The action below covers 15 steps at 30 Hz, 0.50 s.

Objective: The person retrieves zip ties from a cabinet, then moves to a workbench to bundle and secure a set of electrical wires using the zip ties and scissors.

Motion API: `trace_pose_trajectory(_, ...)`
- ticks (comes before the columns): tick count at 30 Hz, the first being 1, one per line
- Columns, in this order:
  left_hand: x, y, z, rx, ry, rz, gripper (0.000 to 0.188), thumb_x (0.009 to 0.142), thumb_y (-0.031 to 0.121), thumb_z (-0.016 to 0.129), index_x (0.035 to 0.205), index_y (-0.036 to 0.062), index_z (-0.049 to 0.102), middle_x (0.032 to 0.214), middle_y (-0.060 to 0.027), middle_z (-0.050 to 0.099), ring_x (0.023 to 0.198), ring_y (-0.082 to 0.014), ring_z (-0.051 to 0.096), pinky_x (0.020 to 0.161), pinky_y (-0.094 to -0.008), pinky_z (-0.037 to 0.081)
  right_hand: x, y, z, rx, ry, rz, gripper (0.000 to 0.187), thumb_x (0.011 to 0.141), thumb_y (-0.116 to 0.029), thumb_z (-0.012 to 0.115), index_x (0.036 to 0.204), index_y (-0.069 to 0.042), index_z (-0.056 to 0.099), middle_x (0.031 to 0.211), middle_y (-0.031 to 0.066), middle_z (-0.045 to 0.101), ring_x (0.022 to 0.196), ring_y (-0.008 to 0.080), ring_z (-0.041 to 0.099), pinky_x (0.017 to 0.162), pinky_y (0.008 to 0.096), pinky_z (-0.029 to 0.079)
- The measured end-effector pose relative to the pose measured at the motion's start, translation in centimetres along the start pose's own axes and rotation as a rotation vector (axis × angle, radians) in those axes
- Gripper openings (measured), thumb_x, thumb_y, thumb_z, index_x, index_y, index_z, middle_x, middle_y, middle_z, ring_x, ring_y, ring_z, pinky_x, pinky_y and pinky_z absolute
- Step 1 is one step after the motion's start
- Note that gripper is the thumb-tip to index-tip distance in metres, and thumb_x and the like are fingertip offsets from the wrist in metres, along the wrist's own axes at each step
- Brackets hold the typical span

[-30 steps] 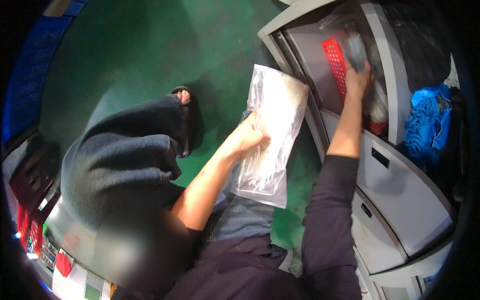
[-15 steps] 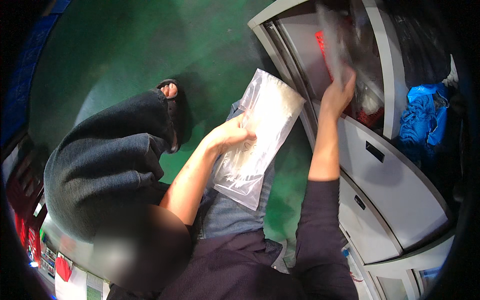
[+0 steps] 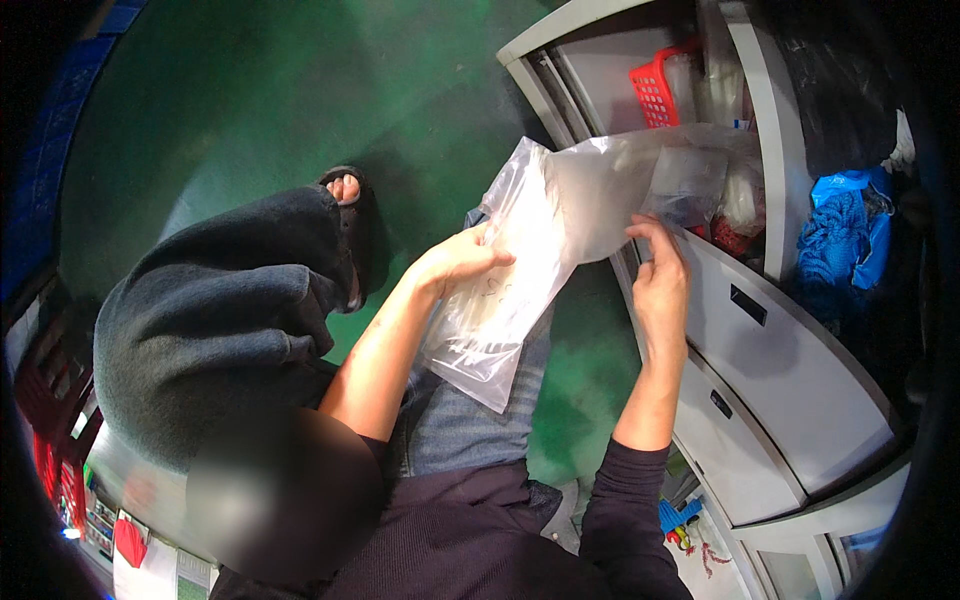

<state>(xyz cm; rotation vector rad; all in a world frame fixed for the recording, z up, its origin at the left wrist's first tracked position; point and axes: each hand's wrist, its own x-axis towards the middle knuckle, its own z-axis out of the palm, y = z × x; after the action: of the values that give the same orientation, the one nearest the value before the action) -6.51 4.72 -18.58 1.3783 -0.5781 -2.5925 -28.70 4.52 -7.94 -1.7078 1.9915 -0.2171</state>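
Observation:
My left hand (image 3: pixel 462 262) grips a clear plastic bag (image 3: pixel 500 300) with white contents and dark handwriting, its thumb lying across the front. The bag is tilted above my jeans. From its upper right side a larger clear plastic bag (image 3: pixel 610 190) stretches across to the cabinet opening. My right hand (image 3: pixel 660 275) is beside that bag's lower edge, fingers loosely curved and apart. Its fingertips meet the edge of the plastic; no firm grip shows.
A grey cabinet (image 3: pixel 785 150) stands open on the right, with a red basket (image 3: pixel 655 92) and plastic bags inside. Below are closed drawers (image 3: pixel 790 370). Blue netting (image 3: pixel 840 235) lies beyond the cabinet. Another person's dark-trousered leg (image 3: pixel 210 320) and sandalled foot are at left on the green floor.
My right hand has come down and out of the cabinet opening. The larger clear bag, blurred in the cabinet before, now spreads across to the bag in my left hand, which stays put.

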Motion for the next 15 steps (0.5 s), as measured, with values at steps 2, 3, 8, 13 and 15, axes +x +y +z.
trace_pose_trajectory(2, 0.2, -0.1, -0.1, -0.017, -0.022, -0.009, 0.051, 0.079, 0.009, 0.063, 0.126, 0.0023, 0.046, 0.107, -0.0106, 0.06, 0.091, -0.0168, 0.06, 0.083, -0.0324, 0.05, 1.1, -0.2, -0.8, 0.029, 0.059, 0.116, 0.034, 0.078, 0.005, 0.053, 0.111, -0.003, 0.054, 0.12, 0.0154, 0.054, 0.114, 0.0324, 0.052, 0.093, 0.0397, 0.043)
trace_pose_trajectory(3, 0.3, -0.1, 0.0, 0.001, -0.014, 0.002, 0.051, 0.078, 0.008, 0.062, 0.126, 0.0023, 0.046, 0.107, -0.0108, 0.061, 0.091, -0.017, 0.06, 0.082, -0.0325, 0.05, 2.0, 0.1, -1.0, 0.033, 0.128, 0.174, 0.038, 0.079, 0.004, 0.052, 0.116, -0.004, 0.051, 0.123, 0.0141, 0.053, 0.115, 0.031, 0.051, 0.093, 0.0392, 0.043)
trace_pose_trajectory(8, 0.2, -0.2, 0.0, -0.028, -0.02, 0.021, 0.046, 0.076, 0.005, 0.057, 0.122, 0.0011, 0.048, 0.1, -0.0102, 0.061, 0.09, -0.0188, 0.06, 0.081, -0.0337, 0.049, 6.0, 2.9, 1.7, -0.322, 0.344, 0.121, 0.049, 0.084, -0.004, 0.05, 0.132, -0.004, 0.041, 0.133, 0.0179, 0.044, 0.118, 0.034, 0.048, 0.098, 0.0411, 0.039)
trace_pose_trajectory(13, -0.1, 0.0, 0.0, -0.024, -0.051, 0.017, 0.047, 0.075, 0.006, 0.058, 0.121, 0.0011, 0.048, 0.102, -0.0106, 0.06, 0.088, -0.018, 0.06, 0.08, -0.032, 0.05, 3.7, 1.3, 1.0, -0.314, 0.285, -0.015, 0.047, 0.083, -0.002, 0.047, 0.129, -0.001, 0.043, 0.129, 0.023, 0.047, 0.117, 0.0369, 0.048, 0.095, 0.0397, 0.042)
trace_pose_trajectory(15, -0.1, 0.2, 0.0, -0.006, -0.088, 0.012, 0.044, 0.076, 0.007, 0.059, 0.118, 0.0014, 0.05, 0.102, -0.0107, 0.06, 0.088, -0.016, 0.06, 0.079, -0.0302, 0.05, 0.1, -1.7, 0.8, -0.312, 0.26, -0.079, 0.045, 0.082, 0.0, 0.046, 0.127, 0.001, 0.045, 0.125, 0.0238, 0.05, 0.114, 0.0366, 0.05, 0.093, 0.0383, 0.045)
